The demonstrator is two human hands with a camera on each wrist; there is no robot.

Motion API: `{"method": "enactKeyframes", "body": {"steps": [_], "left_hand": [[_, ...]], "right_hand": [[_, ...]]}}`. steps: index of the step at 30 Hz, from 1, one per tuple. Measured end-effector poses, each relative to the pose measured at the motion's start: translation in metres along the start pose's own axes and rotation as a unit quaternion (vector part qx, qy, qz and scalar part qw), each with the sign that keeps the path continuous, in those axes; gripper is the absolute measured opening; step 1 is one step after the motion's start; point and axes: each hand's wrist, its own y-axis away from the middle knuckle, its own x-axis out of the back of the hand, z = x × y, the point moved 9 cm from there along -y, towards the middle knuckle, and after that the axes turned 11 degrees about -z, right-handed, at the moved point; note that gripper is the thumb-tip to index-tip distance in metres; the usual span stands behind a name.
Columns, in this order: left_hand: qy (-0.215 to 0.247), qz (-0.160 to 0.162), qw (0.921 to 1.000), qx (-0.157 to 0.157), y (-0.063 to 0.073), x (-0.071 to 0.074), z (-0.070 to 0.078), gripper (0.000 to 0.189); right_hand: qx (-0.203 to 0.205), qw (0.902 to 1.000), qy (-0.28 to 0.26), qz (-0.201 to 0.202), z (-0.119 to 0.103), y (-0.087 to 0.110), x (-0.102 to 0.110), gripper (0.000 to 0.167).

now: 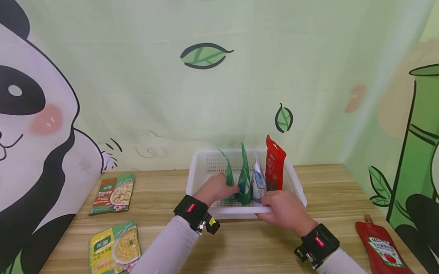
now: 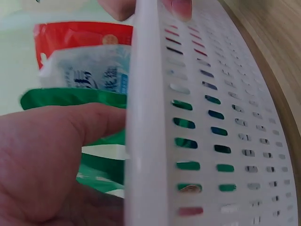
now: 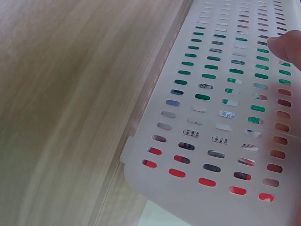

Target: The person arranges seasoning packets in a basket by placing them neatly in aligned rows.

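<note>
A white perforated basket (image 1: 202,170) holds a row of upright packets. My left hand (image 1: 217,189) reaches over its front rim and holds the leftmost green packet (image 1: 228,173). In the left wrist view the thumb (image 2: 101,120) lies along the green packaging (image 2: 70,98), with the other fingers partly hidden below. My right hand (image 1: 287,211) grips the front rim, its thumb (image 3: 287,47) on the outer wall. Beside the left hand stands another green packet (image 1: 245,180); a white-and-blue packet (image 1: 258,180) and a tall red packet (image 1: 275,165) follow to the right.
Two flat seasoning packets, one brown-and-green (image 1: 112,194) and one yellow-and-green (image 1: 114,252), lie at the table's left. A red Heinz ketchup pouch (image 1: 383,248) lies at the right edge. Behind the wooden table (image 1: 238,249) hangs a printed cloth (image 1: 149,95).
</note>
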Motion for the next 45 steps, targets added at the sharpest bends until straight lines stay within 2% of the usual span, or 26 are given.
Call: {"method": "enactKeyframes", "body": {"steps": [3, 6, 8, 10, 13, 16, 19, 22, 27, 32, 37, 42, 45], "left_hand": [[-0.009, 0.026, 0.9996, 0.005, 0.014, 0.003, -0.004, 0.037], [-0.03, 0.071, 0.997, -0.003, 0.033, 0.008, -0.006, 0.043], [-0.062, 0.108, 0.9917, -0.032, 0.045, 0.01, -0.004, 0.046], [-0.1, 0.134, 0.9828, -0.079, 0.056, 0.009, 0.0, 0.044], [-0.172, 0.154, 0.9592, -0.163, 0.07, 0.001, 0.008, 0.042], [-0.25, 0.163, 0.9254, -0.233, 0.081, -0.01, 0.012, 0.042], [-0.319, 0.177, 0.8932, -0.263, 0.087, -0.02, 0.011, 0.045], [-0.357, 0.186, 0.8756, -0.266, 0.087, -0.027, 0.006, 0.045], [-0.395, 0.203, 0.8604, -0.251, 0.082, -0.033, 0.001, 0.035], [-0.42, 0.21, 0.8501, -0.239, 0.078, -0.035, -0.001, 0.025], [-0.428, 0.204, 0.8469, -0.242, 0.077, -0.036, 0.0, 0.022], [-0.43, 0.198, 0.8465, -0.244, 0.075, -0.039, 0.001, 0.02], [-0.44, 0.199, 0.8406, -0.246, 0.074, -0.041, 0.002, 0.02]], "right_hand": [[0.0, 1.0, -0.001, 0.003, 0.0, -0.001, -0.001, 0.027], [0.0, 1.0, 0.003, 0.007, -0.001, -0.001, -0.001, 0.028], [0.001, 0.9999, 0.004, 0.01, -0.001, -0.002, -0.001, 0.028], [0.003, 0.9999, 0.007, 0.013, -0.001, -0.002, 0.0, 0.027], [0.005, 0.9998, 0.009, 0.016, -0.001, -0.001, 0.002, 0.025], [0.008, 0.9997, 0.013, 0.021, -0.002, -0.001, 0.004, 0.024], [0.01, 0.9995, 0.013, 0.026, -0.002, -0.002, 0.004, 0.023], [0.008, 0.9996, 0.012, 0.025, -0.002, -0.004, 0.004, 0.024], [-0.001, 0.9999, 0.008, 0.009, -0.003, -0.005, 0.002, 0.023], [0.007, 0.9994, 0.029, 0.018, -0.006, -0.004, 0.004, 0.024], [0.016, 0.9986, 0.039, 0.032, -0.007, 0.001, 0.005, 0.023], [0.008, 0.9992, 0.033, 0.023, -0.004, 0.006, 0.005, 0.022], [0.008, 0.9991, 0.031, 0.028, -0.004, 0.011, 0.008, 0.022]]}}
